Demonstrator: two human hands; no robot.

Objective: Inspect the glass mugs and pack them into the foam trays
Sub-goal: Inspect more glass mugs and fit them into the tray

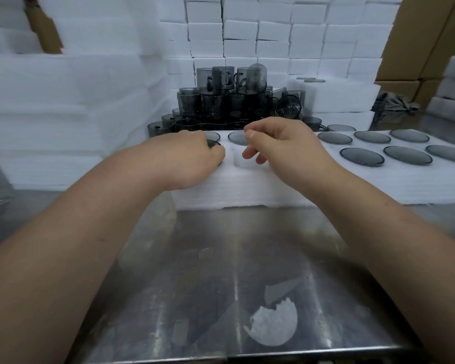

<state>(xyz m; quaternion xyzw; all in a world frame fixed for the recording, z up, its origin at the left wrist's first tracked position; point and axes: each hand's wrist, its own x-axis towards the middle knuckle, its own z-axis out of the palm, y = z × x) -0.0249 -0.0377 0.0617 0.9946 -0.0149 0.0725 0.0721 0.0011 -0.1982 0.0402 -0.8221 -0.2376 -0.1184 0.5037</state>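
Head view, frame centre: our left hand (195, 153) presses a smoky grey glass mug (213, 143) into the white foam tray (247, 190); right hand (281, 145) hovers, fingers loosely curled, empty. Stacked mugs (229, 98) behind.

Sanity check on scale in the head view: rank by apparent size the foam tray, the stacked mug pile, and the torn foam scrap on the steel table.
1. foam tray
2. mug pile
3. foam scrap, though it is nearest the camera, so it looks enlarged.
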